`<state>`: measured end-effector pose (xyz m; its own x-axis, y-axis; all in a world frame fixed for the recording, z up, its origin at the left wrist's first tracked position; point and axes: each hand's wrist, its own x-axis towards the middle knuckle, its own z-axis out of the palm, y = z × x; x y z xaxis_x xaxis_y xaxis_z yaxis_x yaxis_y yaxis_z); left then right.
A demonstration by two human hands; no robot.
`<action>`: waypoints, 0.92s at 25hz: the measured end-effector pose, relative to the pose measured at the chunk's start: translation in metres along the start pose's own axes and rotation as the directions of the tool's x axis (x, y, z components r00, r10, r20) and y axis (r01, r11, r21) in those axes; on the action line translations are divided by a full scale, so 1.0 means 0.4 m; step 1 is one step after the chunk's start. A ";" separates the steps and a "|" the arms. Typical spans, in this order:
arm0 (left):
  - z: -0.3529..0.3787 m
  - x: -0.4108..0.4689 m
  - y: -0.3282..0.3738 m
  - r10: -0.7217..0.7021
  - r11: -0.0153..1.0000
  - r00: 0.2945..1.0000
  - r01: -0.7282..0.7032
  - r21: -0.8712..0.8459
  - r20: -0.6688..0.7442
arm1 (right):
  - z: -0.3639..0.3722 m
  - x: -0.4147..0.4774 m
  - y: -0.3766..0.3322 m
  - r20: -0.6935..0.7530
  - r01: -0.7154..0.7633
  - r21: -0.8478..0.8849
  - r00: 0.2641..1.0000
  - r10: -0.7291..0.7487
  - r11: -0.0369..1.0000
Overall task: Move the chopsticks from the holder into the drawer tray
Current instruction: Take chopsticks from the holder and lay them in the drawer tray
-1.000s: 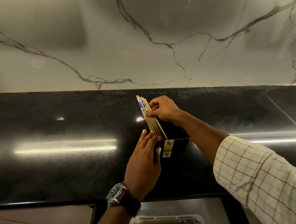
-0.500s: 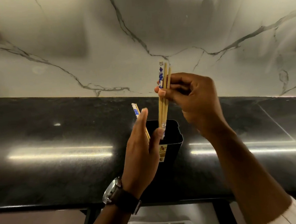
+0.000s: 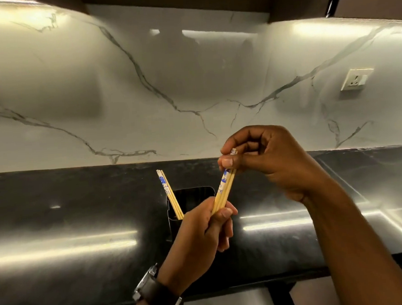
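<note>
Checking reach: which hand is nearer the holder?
Left. The left hand overlaps the holder rim, gripping the chopsticks' lower ends; the right hand is above and right, pinching their tops.

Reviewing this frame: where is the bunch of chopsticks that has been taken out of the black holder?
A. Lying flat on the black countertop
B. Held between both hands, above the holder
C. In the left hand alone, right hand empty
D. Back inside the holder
B: the right hand pinches the top of the bunch of chopsticks while the left hand grips its lower end, above the black holder.
</note>
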<state>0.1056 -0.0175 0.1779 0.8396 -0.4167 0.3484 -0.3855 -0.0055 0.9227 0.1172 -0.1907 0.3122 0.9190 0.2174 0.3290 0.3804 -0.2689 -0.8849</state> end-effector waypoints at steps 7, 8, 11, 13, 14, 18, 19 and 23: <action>-0.025 -0.076 -0.072 -0.259 0.961 0.961 0.247 -0.123 -0.094 | -0.071 -0.077 0.024 -0.756 0.204 0.396 0.626 0.192 0.895; -0.022 -0.079 -0.072 -0.332 0.917 0.929 0.278 -0.285 -0.162 | -0.049 -0.097 0.052 -0.754 0.249 0.530 0.576 0.316 0.811; 0.003 -0.041 -0.054 -0.522 0.627 0.816 0.171 -0.760 -0.247 | 0.138 -0.166 0.152 -0.553 0.172 0.806 0.560 0.617 0.567; 0.013 -0.010 -0.042 -0.612 0.465 0.740 0.052 -0.884 -0.279 | 0.274 -0.216 0.209 -0.483 0.013 0.847 0.435 0.760 0.531; 0.015 -0.003 -0.040 -0.640 0.442 0.707 0.018 -0.897 -0.302 | 0.326 -0.238 0.229 -0.476 -0.069 0.844 0.360 0.802 0.532; 0.015 -0.027 -0.051 -0.680 0.515 0.603 -0.013 -0.857 -0.417 | 0.427 -0.289 0.262 -0.373 -0.241 0.872 0.238 0.897 0.427; 0.016 -0.034 -0.058 -0.688 0.536 0.571 -0.017 -0.844 -0.448 | 0.435 -0.295 0.264 -0.301 -0.256 0.898 0.239 0.923 0.359; 0.046 -0.091 -0.092 -0.649 0.684 0.500 0.053 -0.728 -0.573 | 0.435 -0.305 0.260 0.019 -0.174 0.984 0.290 0.957 0.033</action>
<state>0.0823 -0.0191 0.1282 0.8894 0.3164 -0.3298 0.0592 0.6357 0.7696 0.0265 -0.0821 0.1227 0.6281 -0.1761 -0.7579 -0.2498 0.8769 -0.4108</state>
